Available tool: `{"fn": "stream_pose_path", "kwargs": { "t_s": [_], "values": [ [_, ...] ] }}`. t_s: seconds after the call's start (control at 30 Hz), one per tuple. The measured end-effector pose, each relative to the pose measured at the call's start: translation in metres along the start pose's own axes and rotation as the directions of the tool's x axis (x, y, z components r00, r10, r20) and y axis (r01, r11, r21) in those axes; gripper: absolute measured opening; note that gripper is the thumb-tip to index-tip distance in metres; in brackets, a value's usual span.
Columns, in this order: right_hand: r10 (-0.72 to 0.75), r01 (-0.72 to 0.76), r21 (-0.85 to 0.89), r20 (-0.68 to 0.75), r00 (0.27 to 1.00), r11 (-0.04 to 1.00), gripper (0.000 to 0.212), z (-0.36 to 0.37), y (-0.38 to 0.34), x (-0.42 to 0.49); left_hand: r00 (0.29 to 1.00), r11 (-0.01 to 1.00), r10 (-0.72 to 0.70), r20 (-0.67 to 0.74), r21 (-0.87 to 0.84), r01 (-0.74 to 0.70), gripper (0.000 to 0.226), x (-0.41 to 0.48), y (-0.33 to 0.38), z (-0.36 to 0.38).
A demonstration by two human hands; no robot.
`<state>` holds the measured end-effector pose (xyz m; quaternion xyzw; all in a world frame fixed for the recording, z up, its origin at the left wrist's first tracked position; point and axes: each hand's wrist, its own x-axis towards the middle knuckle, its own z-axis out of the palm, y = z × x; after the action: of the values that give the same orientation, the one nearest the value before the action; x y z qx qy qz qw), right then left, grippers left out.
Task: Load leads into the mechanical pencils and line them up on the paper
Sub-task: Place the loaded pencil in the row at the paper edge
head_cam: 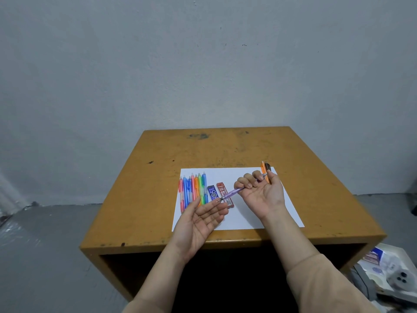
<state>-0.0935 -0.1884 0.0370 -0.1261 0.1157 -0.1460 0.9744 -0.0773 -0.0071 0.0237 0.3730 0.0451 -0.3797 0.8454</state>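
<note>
Worn yellow-brown wooden table [225,150] against a grey wall; white sheet of paper [248,213] lies on its near half.

Right hand [262,193], palm up, fingers curled tight around a purple mechanical pencil [234,192]. Pencil held above the paper, slanting down to the left, tip end pointing at the left hand. Rear end pokes out past the fingers on the right.

Left hand [203,219], palm up and flat, fingers spread loose, gripping nothing. Fingertips sit right at the pencil's tip; cannot tell whether they touch.

Left side of the paper: row of mechanical pencils [193,190] lying side by side, touching or nearly so, in pink, blue, orange, green and light blue. Their near ends are partly hidden by the left hand.

Just right of the row: two lead cases flat on the paper, a dark blue lead case [212,192] and a red lead case [222,189] marked 2B. Contents not visible; caps cannot be judged.

Far right corner of the paper: an orange pencil [263,169] and a dark pencil [268,168] side by side, partly behind the right hand.

Floor at lower right: open box of clutter [388,274], items unclear.
</note>
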Motion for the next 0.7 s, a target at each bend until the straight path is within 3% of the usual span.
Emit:
{"fn": "stream_pose_path", "kwargs": {
  "t_s": [0.7],
  "values": [
    [-0.005, 0.008, 0.068, -0.044, 0.999, 0.998, 0.047, -0.0078, 0.0022, 0.0026, 0.999, 1.0, 0.009, -0.036, 0.024, -0.008, 0.052, -0.0001, -0.0018, 0.0009]
  ]
}}
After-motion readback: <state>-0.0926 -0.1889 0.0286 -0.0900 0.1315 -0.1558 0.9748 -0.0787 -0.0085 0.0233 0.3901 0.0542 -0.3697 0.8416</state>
